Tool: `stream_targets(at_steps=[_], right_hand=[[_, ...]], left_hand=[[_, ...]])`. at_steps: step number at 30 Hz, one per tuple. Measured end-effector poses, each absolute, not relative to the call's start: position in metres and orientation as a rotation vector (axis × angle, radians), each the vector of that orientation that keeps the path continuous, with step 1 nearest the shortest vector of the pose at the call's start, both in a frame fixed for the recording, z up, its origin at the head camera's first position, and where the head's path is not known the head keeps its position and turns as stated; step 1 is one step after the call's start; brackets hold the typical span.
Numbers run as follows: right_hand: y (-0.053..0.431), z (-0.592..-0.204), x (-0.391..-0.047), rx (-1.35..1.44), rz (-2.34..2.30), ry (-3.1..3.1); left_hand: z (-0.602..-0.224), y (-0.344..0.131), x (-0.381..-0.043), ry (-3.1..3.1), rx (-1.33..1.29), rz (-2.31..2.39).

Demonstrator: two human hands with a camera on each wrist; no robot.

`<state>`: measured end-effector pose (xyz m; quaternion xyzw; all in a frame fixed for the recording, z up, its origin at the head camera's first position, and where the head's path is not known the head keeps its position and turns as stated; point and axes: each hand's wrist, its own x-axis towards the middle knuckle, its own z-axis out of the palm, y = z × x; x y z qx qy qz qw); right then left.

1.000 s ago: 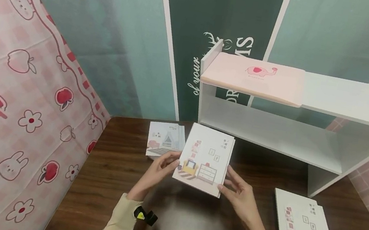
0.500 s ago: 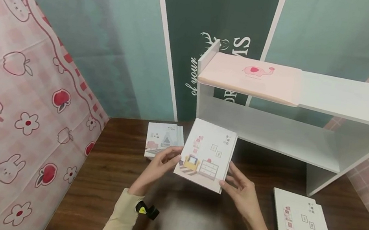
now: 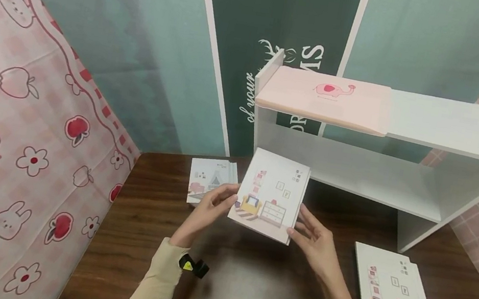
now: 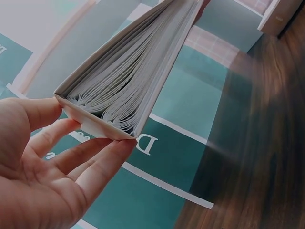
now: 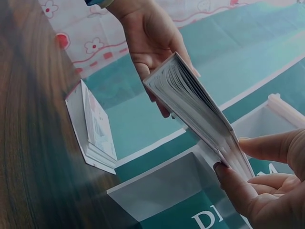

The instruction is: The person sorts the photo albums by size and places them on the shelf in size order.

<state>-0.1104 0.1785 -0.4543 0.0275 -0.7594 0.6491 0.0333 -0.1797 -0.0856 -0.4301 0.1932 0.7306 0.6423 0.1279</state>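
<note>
Both hands hold a white photo album (image 3: 272,188) in front of the shelf unit, tilted with its cover facing up. Its cover carries a drawing of a yellow armchair and a chest of drawers. My left hand (image 3: 209,207) grips the left edge; in the left wrist view the thumb and fingertips press the spine of the album (image 4: 100,126), and its many thin sleeves fan between the covers. On the opposite edge my right hand (image 3: 316,243) pinches the album, thumb on the front cover, fingers partly hidden behind it. Dark wood table shows below the album.
A white two-tier shelf (image 3: 448,124) stands at the back right, a pink elephant-print cloth (image 3: 353,104) over its upper board. Small white albums (image 3: 209,178) lie stacked behind my left hand. Larger white albums (image 3: 398,297) lie at the right. A pink printed curtain (image 3: 51,132) hangs at the left.
The album has risen slightly and moved a little away from me, toward the shelf, with both hands keeping their hold. The view has shifted slightly.
</note>
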Motion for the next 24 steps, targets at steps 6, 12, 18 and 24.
stream_targets(at_steps=[6, 12, 18, 24], right_hand=[[0.180, -0.453, -0.114, 0.087, 1.994, -2.336], [0.180, -0.452, -0.116, 0.064, 1.986, -2.350], [0.180, -0.451, -0.117, 0.042, 1.983, -2.372], [0.181, -0.450, -0.122, 0.053, 1.987, -2.356]], left_hand=[[-0.418, -0.081, -0.177, 2.159, 0.559, 1.854], [-0.417, -0.081, -0.181, 2.182, 0.595, 1.835], [-0.418, -0.081, -0.183, 2.158, 0.597, 1.849], [-0.417, -0.080, -0.185, 2.127, 0.523, 1.877]])
